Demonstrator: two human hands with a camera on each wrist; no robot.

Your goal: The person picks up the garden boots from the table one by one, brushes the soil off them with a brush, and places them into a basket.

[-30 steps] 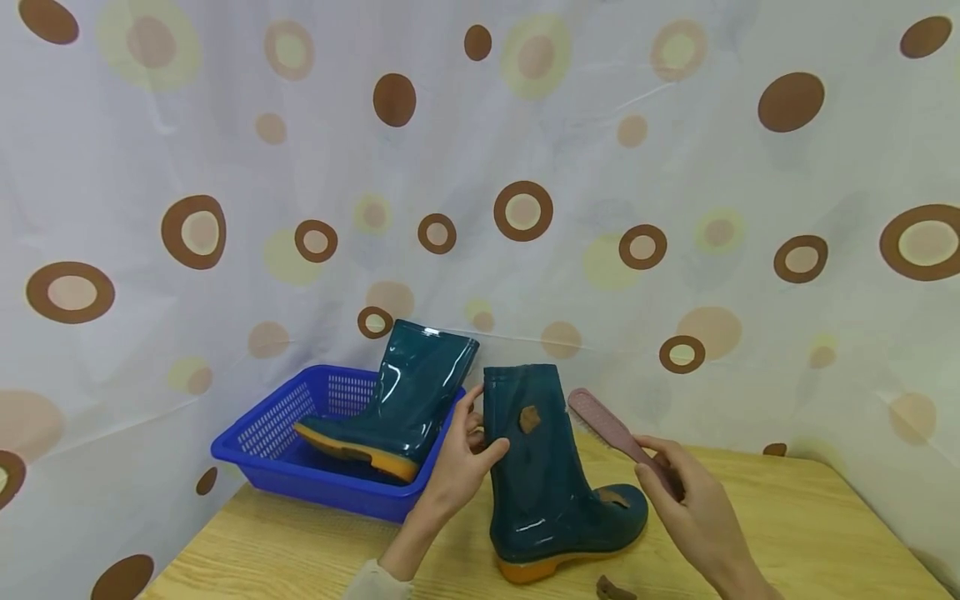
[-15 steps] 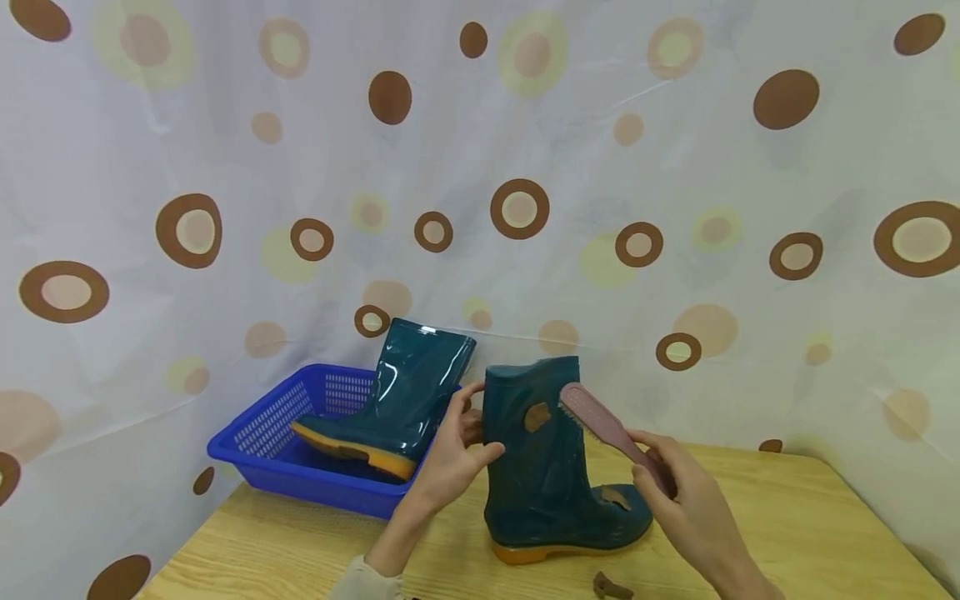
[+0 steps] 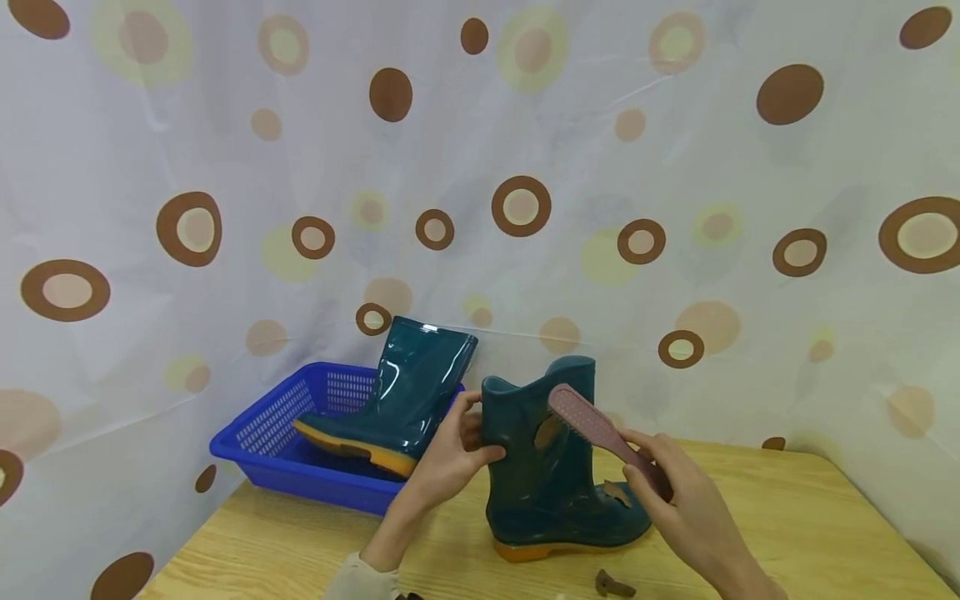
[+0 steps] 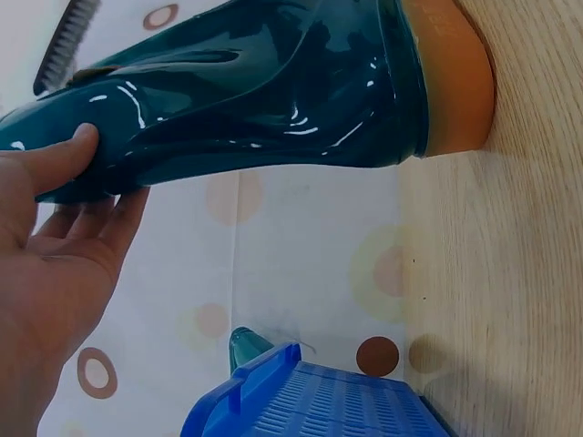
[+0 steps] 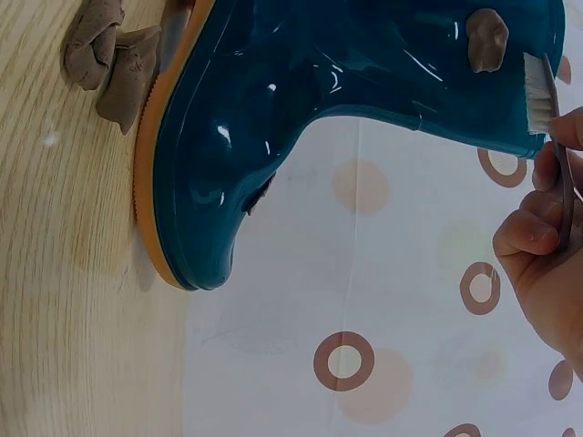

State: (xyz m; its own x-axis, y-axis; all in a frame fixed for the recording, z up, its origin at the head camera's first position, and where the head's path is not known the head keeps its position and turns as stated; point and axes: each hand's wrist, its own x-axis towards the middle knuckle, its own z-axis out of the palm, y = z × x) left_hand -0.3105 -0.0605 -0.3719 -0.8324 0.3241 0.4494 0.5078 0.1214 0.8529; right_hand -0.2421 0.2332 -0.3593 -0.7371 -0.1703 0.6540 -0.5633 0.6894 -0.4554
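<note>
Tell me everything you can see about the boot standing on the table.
The boot looks like glossy dark-teal rubber, with an orange sole. It stands roughly upright on the wooden table, its top rim wavy. The left hand grips its upper shaft. Brown clumps stick to its shaft and instep. The brush is beside the shaft; whether its bristles touch it is unclear.

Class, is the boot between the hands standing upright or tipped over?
Upright: the boot rests sole-down on the table, its shaft rising, and the left hand grips it near the top.
</note>
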